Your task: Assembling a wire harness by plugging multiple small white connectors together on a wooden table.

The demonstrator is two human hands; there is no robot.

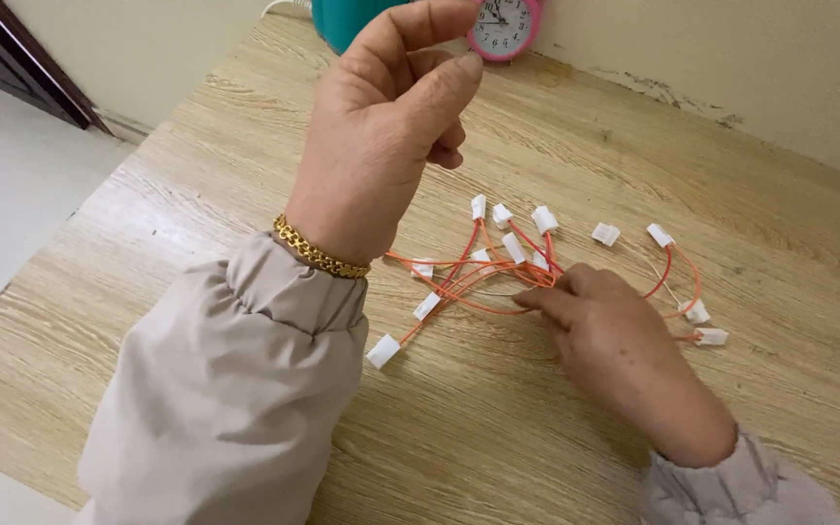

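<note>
Lying in a loose tangle on the pale wood-grain tabletop [556, 457], the bundle of thin orange wires with small white plastic connector plugs [483, 272] looks mostly unsorted: the strands cross one another near the middle and the plugs fan out on all sides. A second, smaller group of orange wire with white plugs [682, 282] sits just to the right, apart from the main heap, so some separating may already be done (a judgement only), with the bulk left to pick through.

The right hand [614, 340] rests palm-down on the table at the right edge of the tangle, fingertips touching the crossed wires, fingers lightly curled; whether it actually grips a strand I cannot tell. The left hand [386, 126], wearing a gold chain bracelet [318, 251], is raised well above the heap, thumb and forefinger pinched together; anything held between them is too fine to see.

Farther back stand a pink round alarm clock [504, 27] and a teal container [347, 19].
</note>
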